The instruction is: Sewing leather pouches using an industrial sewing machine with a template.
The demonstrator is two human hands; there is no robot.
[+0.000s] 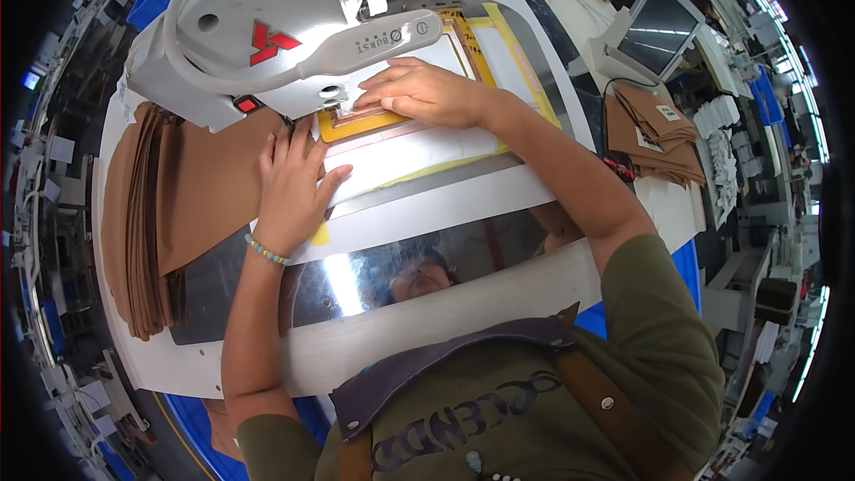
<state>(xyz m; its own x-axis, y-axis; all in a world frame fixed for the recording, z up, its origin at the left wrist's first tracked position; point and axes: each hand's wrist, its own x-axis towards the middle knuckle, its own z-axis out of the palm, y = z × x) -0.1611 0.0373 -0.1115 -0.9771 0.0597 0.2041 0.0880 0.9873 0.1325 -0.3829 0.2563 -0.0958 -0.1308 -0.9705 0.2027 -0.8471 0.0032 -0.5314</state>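
Note:
My left hand (298, 187) lies with fingers spread beside the sewing machine head. Its fingertips reach the left edge of a white template sheet (401, 160), near a large brown fabric piece (214, 183). My right hand (427, 93) rests, fingers stretched out, on a yellow-edged template frame (356, 134) under the machine arm. Neither hand is seen gripping anything. The grey machine head (258, 4) and its lamp (374, 46) hide part of the frame and the needle area.
A thick stack of brown pieces (134, 232) stands at the left. Brown pieces with white labels (659, 134) lie at the right, near a red-handled tool (618, 169) and a tilted screen (657, 36). A shiny metal plate (356, 281) lies in front of me.

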